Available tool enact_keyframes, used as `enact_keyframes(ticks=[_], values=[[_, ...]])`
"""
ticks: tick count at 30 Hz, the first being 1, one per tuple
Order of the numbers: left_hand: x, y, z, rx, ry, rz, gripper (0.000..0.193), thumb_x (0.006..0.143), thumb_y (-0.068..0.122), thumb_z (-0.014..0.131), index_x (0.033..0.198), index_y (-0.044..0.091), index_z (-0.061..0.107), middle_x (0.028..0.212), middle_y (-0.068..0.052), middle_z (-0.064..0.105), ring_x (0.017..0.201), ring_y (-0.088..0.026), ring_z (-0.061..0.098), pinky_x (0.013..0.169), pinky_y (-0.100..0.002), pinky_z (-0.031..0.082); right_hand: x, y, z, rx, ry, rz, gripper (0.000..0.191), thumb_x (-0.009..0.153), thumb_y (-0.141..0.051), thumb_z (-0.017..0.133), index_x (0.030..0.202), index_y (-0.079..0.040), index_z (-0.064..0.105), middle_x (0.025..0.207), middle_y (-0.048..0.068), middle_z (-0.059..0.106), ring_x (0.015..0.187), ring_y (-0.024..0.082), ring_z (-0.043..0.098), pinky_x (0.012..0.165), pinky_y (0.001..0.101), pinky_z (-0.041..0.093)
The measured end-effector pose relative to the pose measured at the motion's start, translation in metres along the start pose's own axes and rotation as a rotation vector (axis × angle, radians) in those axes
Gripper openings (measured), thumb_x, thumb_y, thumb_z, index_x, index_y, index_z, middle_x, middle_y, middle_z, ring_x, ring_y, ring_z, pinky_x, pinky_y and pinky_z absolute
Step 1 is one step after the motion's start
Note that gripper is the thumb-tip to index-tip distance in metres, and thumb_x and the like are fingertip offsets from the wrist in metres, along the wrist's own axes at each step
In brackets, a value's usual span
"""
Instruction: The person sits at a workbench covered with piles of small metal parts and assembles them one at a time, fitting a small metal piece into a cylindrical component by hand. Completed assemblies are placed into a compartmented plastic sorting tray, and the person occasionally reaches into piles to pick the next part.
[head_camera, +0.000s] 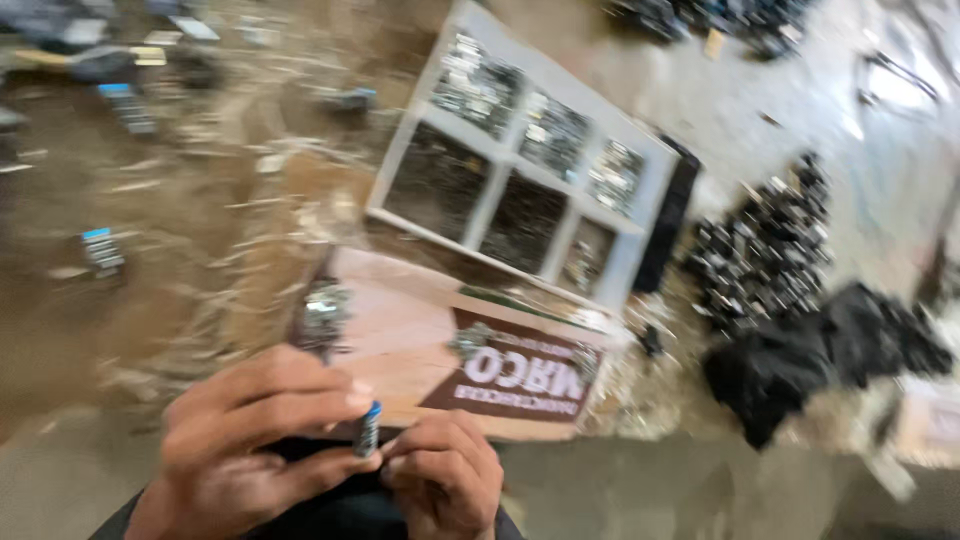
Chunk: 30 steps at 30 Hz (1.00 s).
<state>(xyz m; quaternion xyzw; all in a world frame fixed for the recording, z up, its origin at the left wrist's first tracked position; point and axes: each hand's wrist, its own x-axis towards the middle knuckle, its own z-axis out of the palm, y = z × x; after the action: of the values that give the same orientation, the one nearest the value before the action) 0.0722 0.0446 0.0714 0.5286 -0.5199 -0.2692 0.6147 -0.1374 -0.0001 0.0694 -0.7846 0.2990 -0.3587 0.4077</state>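
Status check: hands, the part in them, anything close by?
Left hand and right hand pinch small blue-tipped metal part. Cardboard sheet just beyond. Image blurred.

bare hands (250, 445), dark sleeves (120, 520)

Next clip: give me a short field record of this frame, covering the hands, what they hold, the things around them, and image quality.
left hand: fingers curled around a small dark cylindrical part with a blue tip
right hand: fingertips beside the part's lower end; contact unclear
in front of hands: flat cardboard sheet with small metal pieces on it
beyond: white compartment tray holding sorted metal parts
right side: heap of dark metal parts, black bag
image quality: heavy motion blur, fine detail unreadable
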Motion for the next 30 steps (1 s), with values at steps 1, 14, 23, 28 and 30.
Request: enact_keyframes(ticks=[1, 14, 23, 28, 30], values=[[0.002, -0.001, 0.007, -0.039, -0.015, 0.014, 0.04, 0.07, 0.016, 0.092, 0.105, 0.006, 0.074, 0.101, -0.008, 0.074, 0.088, -0.019, 0.075, 0.074, -0.029, 0.059, -0.002, -0.005, -0.002, 0.198, 0.059, 0.13, 0.019, 0.09, 0.004, 0.081, 0.099, -0.004, 0.067, 0.094, 0.011, 0.073, 0.083, 0.025, 0.07, 0.077, 0.0357, 0.058], [0.021, 0.007, 0.051, -0.084, -0.16, 0.053, 0.042, 0.072, 0.019, 0.093, 0.108, 0.008, 0.074, 0.102, -0.008, 0.075, 0.092, -0.023, 0.076, 0.08, -0.034, 0.06, -0.019, -0.008, -0.036, 0.688, 0.5, 0.299, 0.01, 0.097, -0.001, 0.074, 0.102, 0.006, 0.068, 0.089, 0.026, 0.072, 0.077, 0.026, 0.067, 0.07, 0.0393, 0.059], [0.025, 0.013, 0.058, -0.069, -0.135, 0.117, 0.044, 0.072, 0.02, 0.096, 0.108, 0.008, 0.074, 0.101, -0.005, 0.074, 0.086, -0.02, 0.073, 0.075, -0.031, 0.058, -0.025, 0.003, -0.049, 0.4, 0.231, 0.298, 0.011, 0.098, -0.005, 0.076, 0.1, 0.004, 0.069, 0.105, 0.017, 0.066, 0.096, 0.021, 0.064, 0.088, 0.0304, 0.053], [0.023, 0.012, 0.059, -0.052, -0.145, 0.098, 0.045, 0.071, 0.021, 0.096, 0.108, 0.009, 0.074, 0.1, -0.003, 0.074, 0.086, -0.02, 0.073, 0.075, -0.031, 0.058, -0.03, 0.011, -0.047, 0.68, 0.314, 0.33, 0.012, 0.099, -0.003, 0.073, 0.103, 0.006, 0.067, 0.1, 0.019, 0.065, 0.092, 0.021, 0.063, 0.084, 0.0315, 0.052], [0.024, 0.012, 0.061, -0.057, -0.147, 0.084, 0.046, 0.07, 0.021, 0.096, 0.108, 0.01, 0.074, 0.099, -0.003, 0.074, 0.086, -0.02, 0.073, 0.074, -0.031, 0.058, -0.033, 0.015, -0.046, 0.758, 0.368, 0.365, 0.013, 0.099, -0.003, 0.073, 0.103, 0.007, 0.066, 0.099, 0.02, 0.065, 0.09, 0.022, 0.063, 0.083, 0.0329, 0.052]])
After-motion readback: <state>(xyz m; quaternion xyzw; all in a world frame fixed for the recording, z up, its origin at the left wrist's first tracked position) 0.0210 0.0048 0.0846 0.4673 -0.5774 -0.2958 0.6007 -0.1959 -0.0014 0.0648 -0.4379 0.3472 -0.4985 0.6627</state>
